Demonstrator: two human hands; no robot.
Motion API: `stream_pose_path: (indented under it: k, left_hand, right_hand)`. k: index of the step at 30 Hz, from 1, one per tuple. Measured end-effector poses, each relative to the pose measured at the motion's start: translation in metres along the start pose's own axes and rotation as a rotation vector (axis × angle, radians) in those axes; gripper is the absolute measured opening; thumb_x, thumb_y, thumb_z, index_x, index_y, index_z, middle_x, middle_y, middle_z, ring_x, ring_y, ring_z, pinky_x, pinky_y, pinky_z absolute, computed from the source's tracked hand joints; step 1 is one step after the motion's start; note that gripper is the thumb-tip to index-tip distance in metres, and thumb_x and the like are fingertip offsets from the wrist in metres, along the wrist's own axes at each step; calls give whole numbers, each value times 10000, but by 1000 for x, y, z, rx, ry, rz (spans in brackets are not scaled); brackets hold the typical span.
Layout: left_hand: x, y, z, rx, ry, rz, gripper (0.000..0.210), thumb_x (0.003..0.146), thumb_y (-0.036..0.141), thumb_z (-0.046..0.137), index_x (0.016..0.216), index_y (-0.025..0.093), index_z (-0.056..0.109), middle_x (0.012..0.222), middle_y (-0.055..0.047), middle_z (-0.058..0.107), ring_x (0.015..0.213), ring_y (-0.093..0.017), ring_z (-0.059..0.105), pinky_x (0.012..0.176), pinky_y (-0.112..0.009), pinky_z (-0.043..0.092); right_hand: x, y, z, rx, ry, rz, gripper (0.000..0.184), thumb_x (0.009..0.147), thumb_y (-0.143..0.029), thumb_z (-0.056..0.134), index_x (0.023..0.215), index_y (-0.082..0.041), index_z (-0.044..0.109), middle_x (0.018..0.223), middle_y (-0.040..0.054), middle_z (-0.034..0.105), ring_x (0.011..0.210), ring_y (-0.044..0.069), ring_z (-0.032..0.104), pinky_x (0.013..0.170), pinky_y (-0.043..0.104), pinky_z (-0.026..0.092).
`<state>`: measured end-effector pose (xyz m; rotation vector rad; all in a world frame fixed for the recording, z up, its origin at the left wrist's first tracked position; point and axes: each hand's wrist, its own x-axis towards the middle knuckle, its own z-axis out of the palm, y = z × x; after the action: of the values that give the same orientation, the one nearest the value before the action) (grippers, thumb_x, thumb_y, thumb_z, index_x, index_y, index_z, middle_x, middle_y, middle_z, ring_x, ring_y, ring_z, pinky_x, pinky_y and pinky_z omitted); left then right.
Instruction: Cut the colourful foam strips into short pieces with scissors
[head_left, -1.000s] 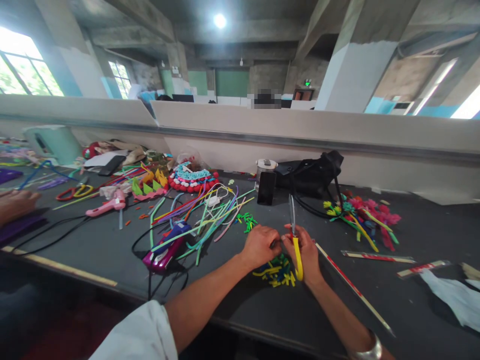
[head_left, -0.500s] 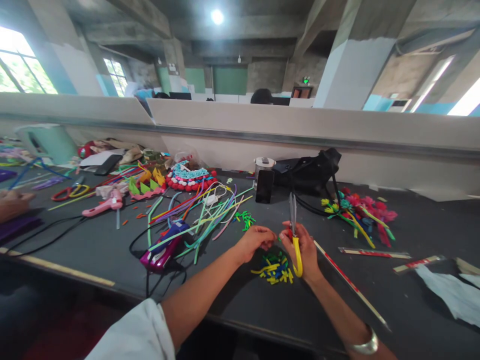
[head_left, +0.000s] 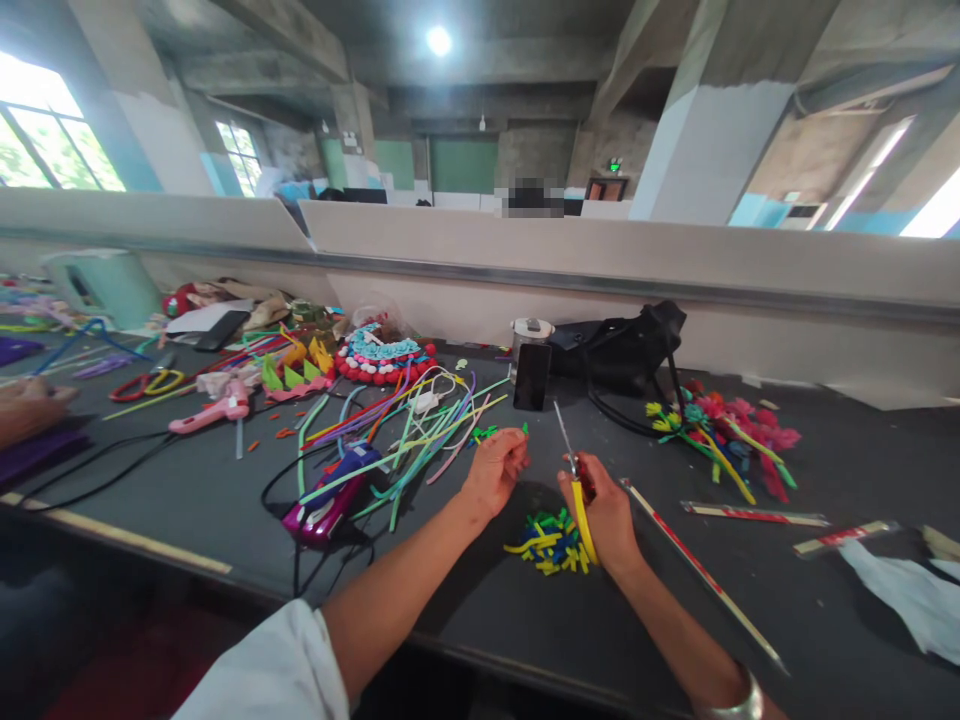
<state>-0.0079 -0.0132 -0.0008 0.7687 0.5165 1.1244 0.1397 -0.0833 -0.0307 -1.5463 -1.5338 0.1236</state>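
My right hand is wrapped round scissors with a yellow handle, their blades slanting up and to the left. My left hand is closed in a pinch, and a small green pipe cleaner piece shows at its fingertips. Below and between the hands lies a pile of short pipe cleaner pieces in yellow, green and blue. A few green pieces rest on the table just behind my left hand.
Long pipe cleaners lie to the left with a magenta and blue tool and its black cord. A phone leans on a cup, beside a black bag. Fuzzy flowers and wrapped sticks are rightward. Another person's hand is far left.
My left hand has drawn away to the left from the scissors, fingers still pinched. The scissors have tipped leftward and lower in my right hand. The view has shifted slightly.
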Motion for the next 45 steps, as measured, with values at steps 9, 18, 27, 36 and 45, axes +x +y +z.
stream_pose_path:
  k: [9,18,27,36,45]
  left_hand:
    - [-4,2,5,-75,5,67,258,663,327,693,607,164,501,568,42,416,544,-77,429,572,-235,379]
    - [-3,3,5,-99,-7,82,251,642,315,727,628,159,530,564,43,439,550,-75,443,594,-230,380]
    - [-3,0,3,-103,-24,90,235,655,307,731,665,161,547,578,38,455,565,-78,455,615,-228,395]
    - [-4,-2,2,-150,-91,94,195,718,275,703,691,152,554,600,32,479,578,-76,468,613,-221,389]
    - [-5,2,6,-190,-118,50,232,715,271,702,638,146,522,592,32,461,568,-77,452,604,-225,379]
  right_hand:
    - [-11,-3,8,-295,-80,-54,298,859,-354,447,1089,-229,590,804,26,621,715,165,584,622,239,409]
    - [-14,-4,8,-354,-95,-66,264,854,-291,454,1060,-244,613,749,11,630,695,151,593,603,213,376]
    - [-15,-5,8,-384,-97,-65,248,862,-286,450,1038,-253,622,750,4,650,659,132,602,568,198,344]
    - [-16,-4,8,-374,-87,-86,240,868,-288,437,998,-234,632,716,12,650,637,138,599,573,200,343]
    - [-16,-4,9,-377,-97,-105,276,886,-305,417,1035,-218,631,688,21,641,625,144,598,587,209,354]
